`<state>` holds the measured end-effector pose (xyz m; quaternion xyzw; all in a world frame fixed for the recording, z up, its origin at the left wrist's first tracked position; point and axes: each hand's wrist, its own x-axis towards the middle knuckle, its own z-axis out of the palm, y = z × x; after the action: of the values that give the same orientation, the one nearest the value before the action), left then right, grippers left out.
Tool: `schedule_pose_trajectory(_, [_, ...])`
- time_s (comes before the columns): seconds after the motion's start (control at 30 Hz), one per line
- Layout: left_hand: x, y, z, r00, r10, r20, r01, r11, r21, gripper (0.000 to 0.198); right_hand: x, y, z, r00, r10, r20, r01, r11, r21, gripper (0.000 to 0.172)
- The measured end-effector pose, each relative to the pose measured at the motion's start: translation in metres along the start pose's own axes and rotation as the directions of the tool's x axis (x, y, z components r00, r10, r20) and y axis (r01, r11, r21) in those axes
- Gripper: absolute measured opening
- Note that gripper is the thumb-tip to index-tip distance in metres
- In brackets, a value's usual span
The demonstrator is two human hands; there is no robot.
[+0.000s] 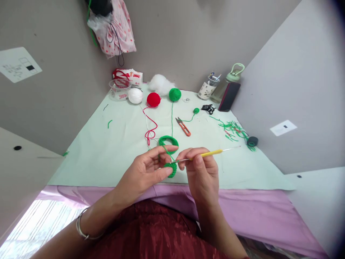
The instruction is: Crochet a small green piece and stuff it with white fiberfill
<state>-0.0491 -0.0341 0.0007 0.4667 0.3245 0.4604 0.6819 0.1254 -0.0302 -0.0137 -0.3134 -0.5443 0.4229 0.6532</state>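
My left hand (147,168) pinches a small piece of green crochet (171,170) between thumb and fingers, with green yarn running over its raised index finger. In my right hand (202,172) is a crochet hook with a yellow handle (211,153), gripped like a pen. The hook's metal tip meets the top edge of the crochet piece. Just beyond my fingers lies a loose coil of green yarn (176,141), and a strand leads from it back to a green yarn ball (175,94).
A red yarn ball (153,99) and a white one (135,96) sit at the back left, by a clear plastic tub (118,91). Orange thread snips (183,127) lie mid-table. Yarn scraps (233,127), a bottle (219,91) and a dark phone-like slab (229,97) are at right.
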Motion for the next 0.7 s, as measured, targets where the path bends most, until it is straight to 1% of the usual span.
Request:
schedule_pose_trajectory(0.13, [-0.002, 0.0, -0.001, 0.998, 0.044, -0.036, -0.041, 0.995, 0.091, 0.037, -0.002, -0.001, -0.004, 0.999, -0.018, 0.042, 0.018, 1.0, 0.012, 0.019])
schedule_pose_trajectory(0.2, [-0.004, -0.002, -0.002, 0.997, 0.062, -0.044, -0.055, 0.989, 0.135, 0.039, -0.004, -0.003, -0.006, 0.997, -0.048, 0.059, 0.049, 0.998, -0.031, 0.019])
schedule_pose_trajectory(0.3, [-0.006, -0.004, -0.001, 0.992, 0.105, -0.063, -0.087, 0.967, 0.238, 0.042, -0.008, -0.007, -0.009, 0.982, -0.158, 0.104, 0.176, 0.965, -0.194, 0.019])
schedule_pose_trajectory(0.4, [-0.006, -0.005, 0.001, 0.975, 0.208, -0.081, -0.162, 0.908, 0.386, 0.041, -0.012, -0.01, -0.01, 0.927, -0.287, 0.24, 0.358, 0.865, -0.351, 0.022])
schedule_pose_trajectory(0.47, [-0.006, -0.004, 0.002, 0.953, 0.293, -0.074, -0.224, 0.851, 0.476, 0.04, -0.013, -0.011, -0.011, 0.894, -0.321, 0.313, 0.43, 0.811, -0.397, 0.024])
schedule_pose_trajectory(0.5, [-0.005, -0.004, 0.003, 0.943, 0.328, -0.065, -0.25, 0.821, 0.513, 0.04, -0.014, -0.011, -0.011, 0.888, -0.321, 0.33, 0.44, 0.802, -0.403, 0.024])
schedule_pose_trajectory(0.6, [-0.005, -0.003, 0.002, 0.914, 0.403, -0.043, -0.303, 0.75, 0.587, 0.042, -0.014, -0.008, -0.013, 0.888, -0.315, 0.335, 0.434, 0.815, -0.384, 0.024])
schedule_pose_trajectory(0.67, [-0.004, -0.002, 0.002, 0.911, 0.409, -0.051, -0.304, 0.75, 0.587, 0.043, -0.014, -0.005, -0.014, 0.882, -0.34, 0.326, 0.45, 0.812, -0.371, 0.025])
schedule_pose_trajectory(0.7, [-0.004, -0.002, 0.002, 0.919, 0.389, -0.069, -0.287, 0.777, 0.56, 0.043, -0.015, -0.003, -0.014, 0.873, -0.364, 0.326, 0.473, 0.795, -0.38, 0.026])
